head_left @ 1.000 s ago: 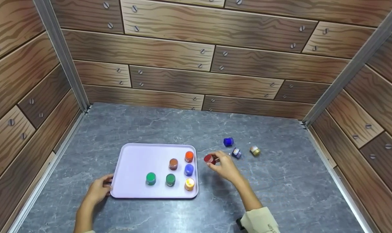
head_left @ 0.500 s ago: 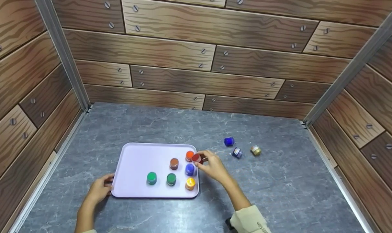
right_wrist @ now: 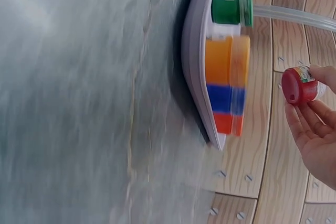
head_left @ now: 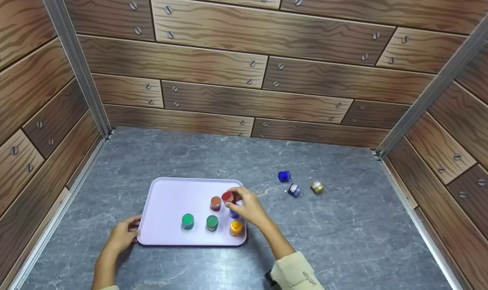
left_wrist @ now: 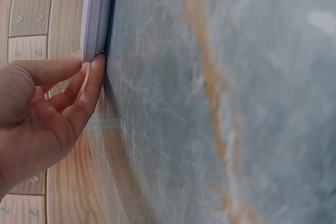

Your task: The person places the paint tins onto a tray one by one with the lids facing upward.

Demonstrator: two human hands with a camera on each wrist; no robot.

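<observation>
On the grey counter [head_left: 348, 233] lies a lilac tray [head_left: 167, 201]. The left hand [head_left: 122, 237], thumb above and fingers below, has its grip pinching the tray's left edge. The right hand [head_left: 248, 207] pinches a red jar [head_left: 227, 196] in its grip, raised above the tray's right part. Brown [head_left: 215, 204], green [head_left: 188, 221], blue [head_left: 234, 214], yellow [head_left: 236, 228] and orange [right_wrist: 229, 124] jars stand on the tray; three others [head_left: 294, 190] lie on the counter to its right.
</observation>
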